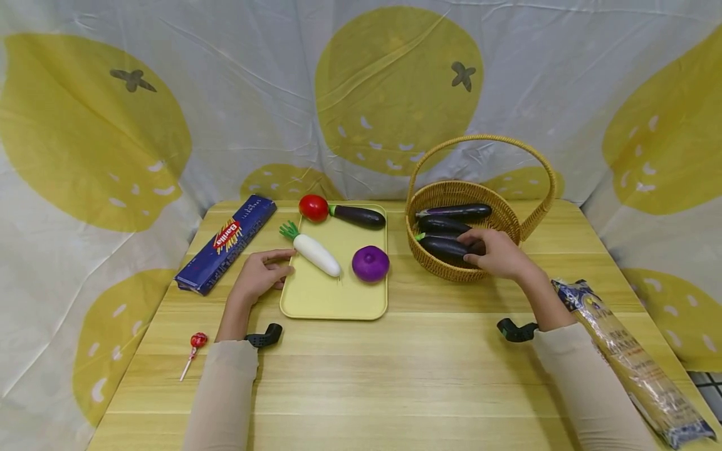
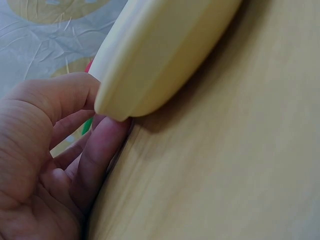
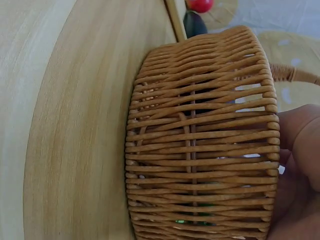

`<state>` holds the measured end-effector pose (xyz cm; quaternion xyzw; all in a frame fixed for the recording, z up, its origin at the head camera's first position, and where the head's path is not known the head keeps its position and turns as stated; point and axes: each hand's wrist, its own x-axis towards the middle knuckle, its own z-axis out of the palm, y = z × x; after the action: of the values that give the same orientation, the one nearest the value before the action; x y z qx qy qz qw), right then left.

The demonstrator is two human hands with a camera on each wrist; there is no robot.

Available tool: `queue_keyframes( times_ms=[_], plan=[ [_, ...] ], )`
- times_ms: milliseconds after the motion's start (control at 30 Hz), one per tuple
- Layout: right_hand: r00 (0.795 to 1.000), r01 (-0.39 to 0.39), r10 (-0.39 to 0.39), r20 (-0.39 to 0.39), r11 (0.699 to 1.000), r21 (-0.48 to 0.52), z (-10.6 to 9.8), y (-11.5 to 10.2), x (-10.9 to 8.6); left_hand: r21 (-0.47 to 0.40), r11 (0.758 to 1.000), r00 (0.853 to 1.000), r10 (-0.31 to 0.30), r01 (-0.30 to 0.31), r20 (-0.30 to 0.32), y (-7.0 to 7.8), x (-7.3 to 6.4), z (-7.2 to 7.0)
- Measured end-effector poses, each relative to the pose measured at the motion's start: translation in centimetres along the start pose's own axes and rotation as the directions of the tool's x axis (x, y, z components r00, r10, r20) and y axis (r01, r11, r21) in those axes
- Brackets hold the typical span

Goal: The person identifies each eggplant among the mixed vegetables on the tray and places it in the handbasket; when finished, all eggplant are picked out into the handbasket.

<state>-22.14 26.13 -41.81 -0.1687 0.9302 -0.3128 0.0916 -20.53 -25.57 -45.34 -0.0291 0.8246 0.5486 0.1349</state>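
Note:
At the tray's left edge, my left hand [image 1: 261, 275] pinches the rim of the yellow tray [image 1: 333, 307]; the left wrist view shows the thumb below the rim and a finger above. On the tray lie a white radish [image 1: 317, 254] with green leaves, a purple onion-like vegetable [image 1: 370, 264], a dark eggplant [image 1: 360, 217] and a red tomato [image 1: 313, 208] at the back left corner. My right hand [image 1: 496, 254] reaches into the wicker basket [image 1: 429, 263] and grips the right end of the front eggplant [image 1: 442, 247]. The basket's wall hides its fingertips in the right wrist view.
Two more eggplants [image 1: 454, 212] lie behind in the basket, whose tall handle [image 1: 479, 137] arches above. A blue Barilla spaghetti box [image 1: 225, 244] lies left of the tray, a red lollipop [image 1: 198, 340] nearer the front. A long noodle packet [image 1: 632, 363] lies beside the right forearm.

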Motion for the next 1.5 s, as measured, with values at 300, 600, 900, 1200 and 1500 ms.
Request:
queue_keyframes(
  times_ms=[300, 600, 900, 1200, 1500],
  plan=[
    [1.0, -0.011, 0.012, -0.017, 1.0, 0.02, 0.3, -0.2, 0.0, 0.008, 1.0, 1.0, 0.008, -0.008, -0.016, -2.9, 2.0, -0.2],
    [0.996, 0.02, -0.017, -0.086, 0.999, 0.035, 0.6, -0.3, 0.2, 0.015, 1.0, 0.999, 0.028, -0.027, -0.04, -3.7, 2.2, -0.2],
    [0.987, 0.062, -0.042, -0.153, 0.99, 0.124, 1.2, -3.6, 0.8, 0.013, 0.999, 0.997, 0.044, -0.043, -0.059, -3.7, 2.2, -0.2],
    [0.978, 0.144, -0.101, -0.183, 0.961, 0.237, 3.5, -6.8, 2.8, 0.008, 0.999, 0.998, 0.033, -0.033, -0.048, -3.4, 2.0, -0.4],
    [0.963, 0.196, -0.126, -0.24, 0.936, 0.292, 6.2, -9.7, 5.5, -0.009, 1.0, 1.0, 0.013, -0.014, -0.015, -1.2, 0.8, -0.1]
  ],
)
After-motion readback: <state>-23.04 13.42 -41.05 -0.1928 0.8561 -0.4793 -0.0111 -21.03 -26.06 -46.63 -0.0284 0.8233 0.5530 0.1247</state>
